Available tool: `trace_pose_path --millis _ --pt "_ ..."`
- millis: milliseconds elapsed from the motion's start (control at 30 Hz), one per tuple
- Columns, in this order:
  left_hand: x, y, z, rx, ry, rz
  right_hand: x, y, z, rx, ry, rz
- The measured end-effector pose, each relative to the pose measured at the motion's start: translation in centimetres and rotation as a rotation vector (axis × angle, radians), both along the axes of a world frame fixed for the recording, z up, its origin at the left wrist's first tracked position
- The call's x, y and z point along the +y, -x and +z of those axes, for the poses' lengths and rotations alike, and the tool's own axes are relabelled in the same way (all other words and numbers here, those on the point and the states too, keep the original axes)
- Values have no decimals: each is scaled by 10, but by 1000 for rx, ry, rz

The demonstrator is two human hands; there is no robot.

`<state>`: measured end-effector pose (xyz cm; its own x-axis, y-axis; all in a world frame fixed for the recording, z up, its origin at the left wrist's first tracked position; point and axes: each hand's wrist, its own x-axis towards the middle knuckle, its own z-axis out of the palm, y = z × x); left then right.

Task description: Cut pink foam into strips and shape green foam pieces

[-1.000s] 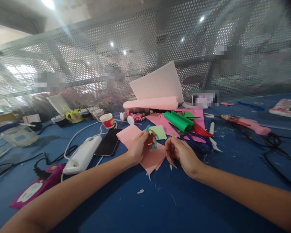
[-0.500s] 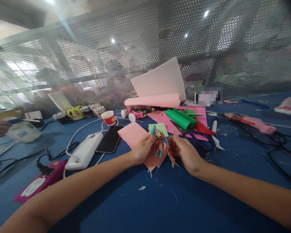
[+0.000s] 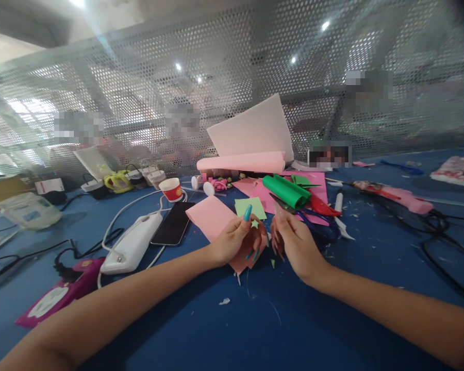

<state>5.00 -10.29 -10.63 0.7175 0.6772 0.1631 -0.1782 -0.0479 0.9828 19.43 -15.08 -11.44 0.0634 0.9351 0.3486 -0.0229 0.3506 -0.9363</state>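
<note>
My left hand (image 3: pixel 235 234), with long turquoise nails, pinches a small light green paper star (image 3: pixel 254 223) at the fingertips. Facing it a short gap away, my right hand (image 3: pixel 294 234) has its thumb and fingers drawn together; whether anything is between them is hidden. Under and behind my left hand lies a pink paper sheet (image 3: pixel 209 214). A light green paper square (image 3: pixel 251 206) rests just behind the fingers. On the table below my right fingers is a small green paper scrap (image 3: pixel 272 263).
Behind the hands are a green roll (image 3: pixel 286 190), a pink roll (image 3: pixel 242 162) and blue-handled scissors (image 3: pixel 320 226). To the left are a phone (image 3: pixel 173 223), a white power strip (image 3: pixel 131 245), a paper cup (image 3: pixel 170 189) and a jar (image 3: pixel 30 210). A pink glue gun (image 3: pixel 406 198) and cables lie right.
My hands have drawn slightly apart, and the star now shows clear of my right fingers. Another person's hand by the jar at the far left has gone from view.
</note>
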Motion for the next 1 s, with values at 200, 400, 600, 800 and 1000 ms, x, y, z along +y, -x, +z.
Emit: trace_pose_path --millis 200,400,600,800,1000 --pt "-11 -2 -1 232 -46 120 -8 1 8 -429 -219 -28" --pt "-20 -4 2 288 -147 157 -9 2 7 -546 -324 -83" --pt "-27 -1 6 380 -509 319 -12 0 7 -524 -307 -118" --pt "-29 3 8 422 -828 446 -11 -1 7 -412 -239 22" --pt "-32 5 8 356 -892 456 -13 -2 6 -311 -215 136"
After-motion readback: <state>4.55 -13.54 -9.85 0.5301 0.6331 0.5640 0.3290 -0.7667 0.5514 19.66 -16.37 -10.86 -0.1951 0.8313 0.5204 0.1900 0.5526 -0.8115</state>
